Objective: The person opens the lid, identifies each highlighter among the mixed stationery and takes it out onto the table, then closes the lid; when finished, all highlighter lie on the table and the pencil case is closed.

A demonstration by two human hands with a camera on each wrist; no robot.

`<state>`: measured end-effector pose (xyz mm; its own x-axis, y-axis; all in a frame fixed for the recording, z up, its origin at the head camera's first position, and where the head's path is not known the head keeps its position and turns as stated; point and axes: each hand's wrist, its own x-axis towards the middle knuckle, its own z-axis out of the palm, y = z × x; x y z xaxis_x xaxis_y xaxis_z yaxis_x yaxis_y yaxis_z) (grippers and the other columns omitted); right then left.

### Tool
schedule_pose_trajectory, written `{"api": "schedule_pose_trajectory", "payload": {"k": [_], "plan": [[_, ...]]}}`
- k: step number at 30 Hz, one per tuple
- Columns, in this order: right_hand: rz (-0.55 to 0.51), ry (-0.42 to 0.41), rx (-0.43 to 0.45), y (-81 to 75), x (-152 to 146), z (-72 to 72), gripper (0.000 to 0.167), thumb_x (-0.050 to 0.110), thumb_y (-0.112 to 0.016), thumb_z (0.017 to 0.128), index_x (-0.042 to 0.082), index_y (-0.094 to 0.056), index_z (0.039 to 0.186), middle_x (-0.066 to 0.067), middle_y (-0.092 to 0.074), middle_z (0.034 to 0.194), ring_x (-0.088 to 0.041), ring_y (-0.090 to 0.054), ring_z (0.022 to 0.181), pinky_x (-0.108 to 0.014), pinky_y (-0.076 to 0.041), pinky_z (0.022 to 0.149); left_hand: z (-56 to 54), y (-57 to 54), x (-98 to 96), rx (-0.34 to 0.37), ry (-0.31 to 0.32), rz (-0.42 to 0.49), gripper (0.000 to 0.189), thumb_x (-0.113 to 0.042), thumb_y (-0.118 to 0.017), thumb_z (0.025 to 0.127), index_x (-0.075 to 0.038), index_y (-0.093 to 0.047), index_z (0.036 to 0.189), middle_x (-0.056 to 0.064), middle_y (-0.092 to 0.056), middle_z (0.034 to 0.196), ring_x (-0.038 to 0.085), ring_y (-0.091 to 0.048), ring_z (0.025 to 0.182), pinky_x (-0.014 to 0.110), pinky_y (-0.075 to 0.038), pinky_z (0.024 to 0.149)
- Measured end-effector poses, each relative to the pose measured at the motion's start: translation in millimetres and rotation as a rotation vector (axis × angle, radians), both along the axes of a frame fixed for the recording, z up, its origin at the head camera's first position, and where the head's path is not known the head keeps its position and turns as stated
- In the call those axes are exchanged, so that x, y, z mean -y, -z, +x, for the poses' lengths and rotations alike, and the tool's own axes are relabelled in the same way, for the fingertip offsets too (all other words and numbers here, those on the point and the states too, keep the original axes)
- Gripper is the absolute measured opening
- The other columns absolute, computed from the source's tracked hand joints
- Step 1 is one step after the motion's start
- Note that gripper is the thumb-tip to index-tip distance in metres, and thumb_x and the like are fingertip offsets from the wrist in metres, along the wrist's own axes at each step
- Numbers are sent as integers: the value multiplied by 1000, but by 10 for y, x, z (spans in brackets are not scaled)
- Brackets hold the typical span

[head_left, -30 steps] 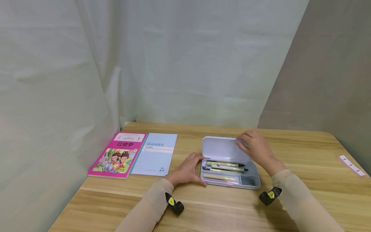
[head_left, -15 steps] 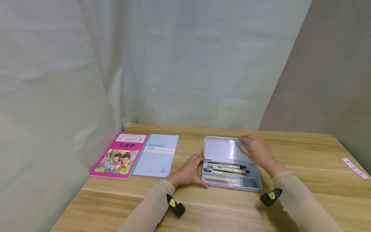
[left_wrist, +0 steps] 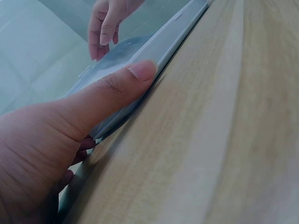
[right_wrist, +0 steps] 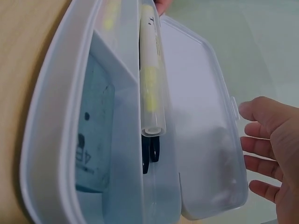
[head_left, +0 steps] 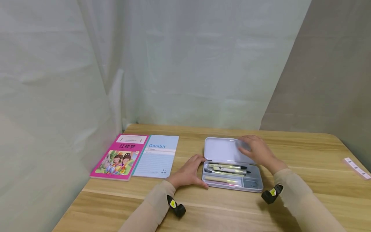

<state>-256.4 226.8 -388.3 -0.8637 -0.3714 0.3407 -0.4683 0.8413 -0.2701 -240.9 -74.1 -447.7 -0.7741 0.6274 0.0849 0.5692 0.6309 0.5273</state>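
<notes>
A pale grey-white pencil case point(head_left: 256, 172) lies with its hinged lid point(head_left: 220, 149) raised and tilted back. Several pens point(head_left: 227, 167) fill its long compartment, and slim sticks lie in the front one. A translucent eraser point(right_wrist: 96, 135) marked 4B sits in the small compartment. My left hand point(head_left: 186, 172) grips the case's left end, thumb against the front wall, fingers around the left side. At the lid's upper right corner is my right hand point(head_left: 258, 149), fingers loosely bent beside the edge, thumb tip near the clasp tab point(right_wrist: 235, 107); the contact is unclear.
On the left of the wooden table point(head_left: 220, 209) lie a pink picture-cover book point(head_left: 114, 162) and a light blue notebook point(head_left: 157, 158), side by side. A pink-and-white strip point(head_left: 357, 168) is near the right edge. Pale curtains point(head_left: 197, 64) hang behind and left.
The view has shifted slightly, moving everything a little right and down in the picture. Both hands stay at the case, and the lid remains raised with little visible change.
</notes>
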Motion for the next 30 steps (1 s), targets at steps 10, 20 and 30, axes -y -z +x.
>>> {"api": "schedule_pose_trajectory", "payload": {"k": [10, 20, 30], "plan": [[-36, -69, 95, 38, -54, -91, 45, 24, -67, 89, 1, -60, 127, -20, -61, 129, -41, -54, 120, -58, -41, 104, -11, -13, 9, 5, -1, 7, 97, -49, -89, 58, -10, -45, 135, 4, -47, 136, 19, -43, 129, 37, -36, 115], [-78, -109, 160, 193, -107, -145, 41, 22, -67, 90, 0, -61, 124, -21, -63, 124, -40, -57, 116, -56, -46, 99, -1, 27, 6, -5, 8, 18, 95, -50, -88, 59, -10, -45, 134, 5, -47, 135, 20, -43, 128, 38, -37, 114], [-126, -119, 206, 287, -127, -168, 42, 23, -65, 92, -2, -60, 126, -23, -60, 128, -43, -53, 122, -59, -41, 105, 10, -1, 3, -9, 1, -13, 97, -51, -87, 59, -9, -45, 136, 4, -46, 136, 19, -43, 129, 36, -36, 115]]}}
